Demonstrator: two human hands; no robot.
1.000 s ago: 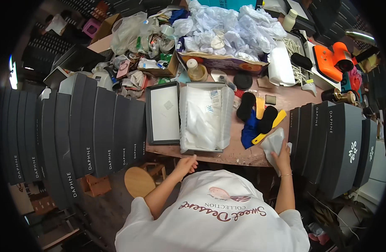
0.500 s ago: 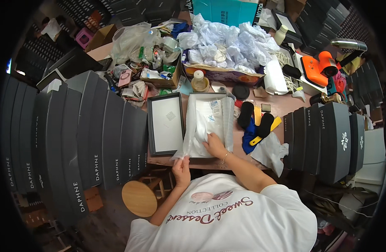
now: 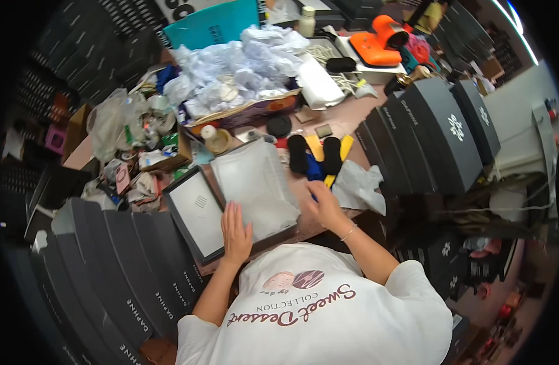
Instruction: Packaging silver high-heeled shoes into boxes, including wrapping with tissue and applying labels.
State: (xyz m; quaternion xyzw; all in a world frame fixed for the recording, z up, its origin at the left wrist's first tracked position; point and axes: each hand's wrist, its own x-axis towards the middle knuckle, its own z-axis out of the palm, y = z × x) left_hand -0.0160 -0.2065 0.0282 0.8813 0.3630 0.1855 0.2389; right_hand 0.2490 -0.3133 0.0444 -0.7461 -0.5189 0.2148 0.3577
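Note:
A shoe box (image 3: 278,234) stands in front of me with white tissue paper (image 3: 249,173) spread over its contents, which are hidden. My left hand (image 3: 236,234) lies with fingers stretched out at the box's near left side, by the paper's edge. To its left is the dark box lid (image 3: 214,248), inner side up, showing a pale lining. Off the box's right side, my right hand (image 3: 326,208) has its thumb and fingers apart. A bit of blue shows between them, seemingly part of the blue cloth (image 3: 315,169) under the black pads (image 3: 332,156).
Stacks of dark shoe boxes flank me, left (image 3: 118,267) and right (image 3: 434,137). A large carton of crumpled white paper (image 3: 237,67) stands at the back. Right of the box lie yellow-handled tools (image 3: 346,145) and a crumpled sheet (image 3: 358,185). Farther back is an orange device (image 3: 377,45).
The tissue now covers the small packets and whatever lay in the box. My right hand has left the paper and moved right; the left has flattened out. The view has turned rightward.

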